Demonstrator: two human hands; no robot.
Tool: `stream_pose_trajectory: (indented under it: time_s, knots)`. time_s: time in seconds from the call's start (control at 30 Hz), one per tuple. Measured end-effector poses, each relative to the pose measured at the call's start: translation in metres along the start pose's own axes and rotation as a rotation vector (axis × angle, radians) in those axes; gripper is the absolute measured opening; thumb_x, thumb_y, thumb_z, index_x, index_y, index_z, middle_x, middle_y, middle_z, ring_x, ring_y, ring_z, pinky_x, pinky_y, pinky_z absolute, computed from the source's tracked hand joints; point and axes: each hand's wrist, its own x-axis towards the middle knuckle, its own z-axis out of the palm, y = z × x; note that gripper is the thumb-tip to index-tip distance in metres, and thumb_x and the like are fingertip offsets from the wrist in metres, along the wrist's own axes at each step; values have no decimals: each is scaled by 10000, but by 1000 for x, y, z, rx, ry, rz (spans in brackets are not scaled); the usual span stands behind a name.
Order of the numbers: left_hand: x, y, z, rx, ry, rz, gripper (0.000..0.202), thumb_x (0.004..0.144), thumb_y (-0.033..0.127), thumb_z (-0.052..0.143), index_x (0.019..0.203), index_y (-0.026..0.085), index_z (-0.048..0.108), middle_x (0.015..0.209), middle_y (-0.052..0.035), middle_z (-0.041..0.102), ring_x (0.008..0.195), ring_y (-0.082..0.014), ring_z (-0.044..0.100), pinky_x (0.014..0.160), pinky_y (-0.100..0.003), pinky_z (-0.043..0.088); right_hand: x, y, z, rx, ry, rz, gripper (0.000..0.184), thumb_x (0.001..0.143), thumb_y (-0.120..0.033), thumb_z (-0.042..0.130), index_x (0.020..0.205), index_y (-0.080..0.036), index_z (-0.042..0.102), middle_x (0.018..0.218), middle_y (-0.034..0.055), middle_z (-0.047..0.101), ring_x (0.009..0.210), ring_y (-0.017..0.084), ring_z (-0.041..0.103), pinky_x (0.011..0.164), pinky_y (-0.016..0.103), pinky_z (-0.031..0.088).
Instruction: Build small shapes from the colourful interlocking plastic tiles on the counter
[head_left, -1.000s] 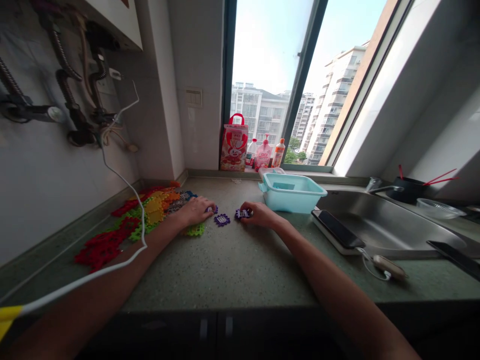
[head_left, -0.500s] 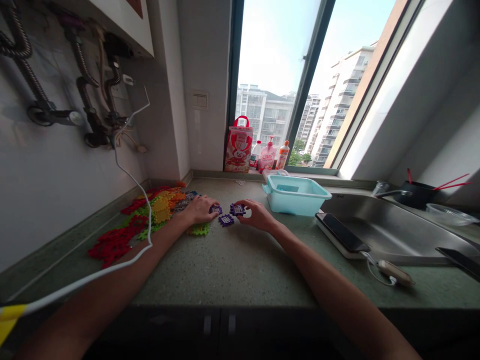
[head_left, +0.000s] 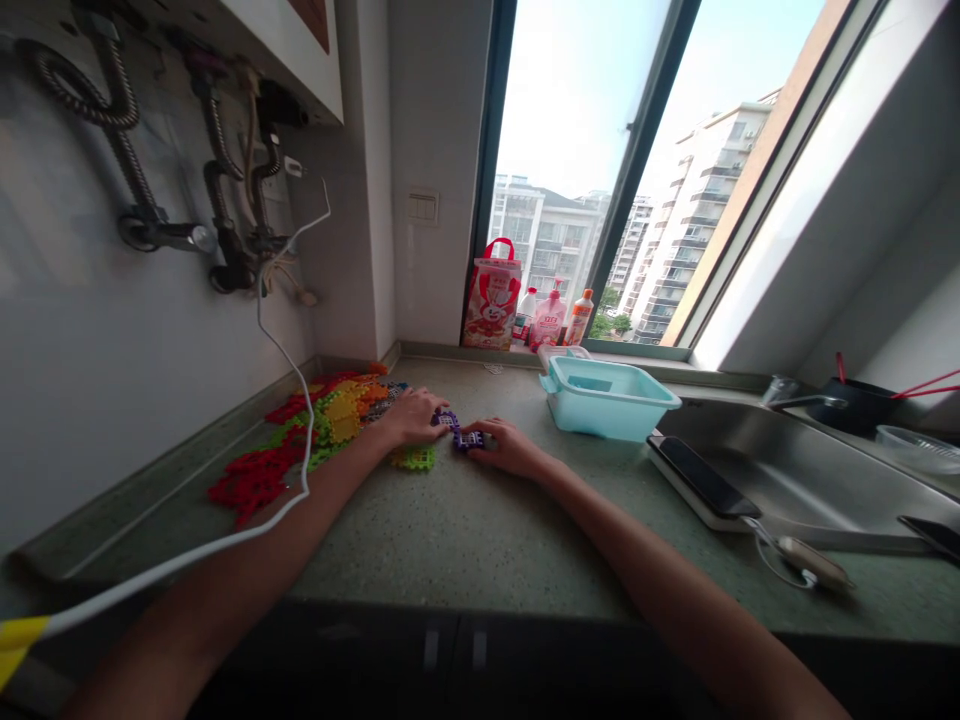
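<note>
On the counter, my left hand (head_left: 415,416) has its fingers closed on the edge of a purple plastic interlocking piece (head_left: 448,421) with notched sides. My right hand (head_left: 510,448) grips another purple interlocking piece (head_left: 469,440) at its right edge, low over the counter. The two purple pieces lie close together, nearly corner to corner; whether they are joined I cannot tell. Just below my left hand rests a green lattice piece (head_left: 414,458). Beside and behind the left wrist spreads a pile of similar pieces, with red (head_left: 259,478), yellow (head_left: 343,415) and orange ones showing.
A light blue plastic tub (head_left: 611,400) stands right of my hands, beside the steel sink (head_left: 795,470). A phone (head_left: 701,475) lies along the sink's edge, cabled to a small device (head_left: 816,563). A white cable (head_left: 225,540) crosses over my left forearm. Bottles (head_left: 549,318) line the windowsill.
My right hand has lowered its purple piece to where a third purple piece lay; that one no longer shows separately. My left hand keeps its piece. The view has shifted slightly left.
</note>
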Motion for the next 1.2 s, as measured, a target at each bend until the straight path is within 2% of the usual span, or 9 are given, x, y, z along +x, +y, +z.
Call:
stream_pose_trajectory:
  time_s: [0.17, 0.27, 0.37, 0.5, 0.63, 0.83, 1.0, 1.1, 1.2]
  knots:
    - [-2, 7, -22, -192, 207, 20, 490, 838, 534, 773, 1226, 236, 742, 1055, -46, 790, 1052, -277, 674, 983, -385, 479, -3, 16, 2, 241, 18, 70, 617, 826, -413, 847, 1390, -278, 637, 1382, 87, 679, 1225, 291, 656, 1092, 477, 496]
    - [-3, 17, -27, -299, 245, 143, 361, 861, 521, 776, 1100, 251, 776, 1081, -20, 791, 1050, -245, 677, 1003, -367, 471, -7, 27, 0, 491, 3, 127, 738, 817, -416, 846, 1468, -275, 529, 1406, 110, 655, 1233, 281, 662, 1064, 475, 530]
    - [-2, 26, -22, -343, 246, 214, 333, 882, 510, 773, 1088, 249, 795, 1084, -27, 792, 1068, -241, 671, 1020, -367, 464, -11, 33, -3, 580, 5, 131, 769, 835, -400, 822, 1502, -277, 459, 1402, 125, 644, 1240, 274, 658, 1029, 467, 550]
    - [0, 25, -7, -374, 81, 288, 311, 888, 513, 775, 1068, 265, 826, 1063, -47, 782, 1053, -240, 674, 997, -358, 474, -14, 32, -7, 427, 72, 112, 692, 837, -400, 809, 1445, -263, 508, 1376, 127, 642, 1242, 278, 644, 988, 437, 556]
    - [2, 20, 1, -427, -46, 284, 294, 848, 480, 819, 1051, 269, 844, 1098, -63, 767, 1073, -248, 676, 1001, -356, 477, -13, 21, -7, 236, 48, 60, 567, 840, -434, 809, 1329, -241, 598, 1325, 96, 671, 1196, 271, 648, 1015, 429, 523]
    - [1, 20, -2, -531, -82, 231, 285, 802, 483, 846, 1018, 297, 858, 1151, -63, 731, 1109, -253, 664, 1036, -368, 481, 0, 10, 1, 72, -9, 46, 488, 847, -453, 810, 1243, -232, 631, 1147, 56, 725, 1009, 238, 672, 918, 378, 519]
    - [-1, 20, -4, -548, 6, 243, 335, 783, 523, 852, 975, 249, 821, 1176, -72, 686, 1117, -252, 659, 1043, -371, 484, 6, 9, 4, -16, 38, 26, 425, 875, -477, 788, 1204, -239, 662, 1058, 47, 729, 928, 220, 656, 843, 331, 503]
    - [-2, 20, -7, -388, 36, 231, 522, 717, 579, 882, 1066, 213, 751, 1165, -92, 689, 1112, -285, 654, 1030, -393, 476, 5, 9, 3, -51, 44, 33, 455, 856, -465, 809, 1226, -239, 669, 1031, 46, 732, 902, 224, 657, 822, 328, 498]
    - [-3, 23, -8, -272, -32, 193, 760, 597, 608, 938, 1189, 213, 670, 1138, -89, 731, 1085, -311, 673, 1003, -397, 470, 3, 11, -1, -46, 37, 59, 463, 827, -433, 837, 1219, -237, 687, 1024, 43, 736, 889, 224, 664, 809, 324, 497]
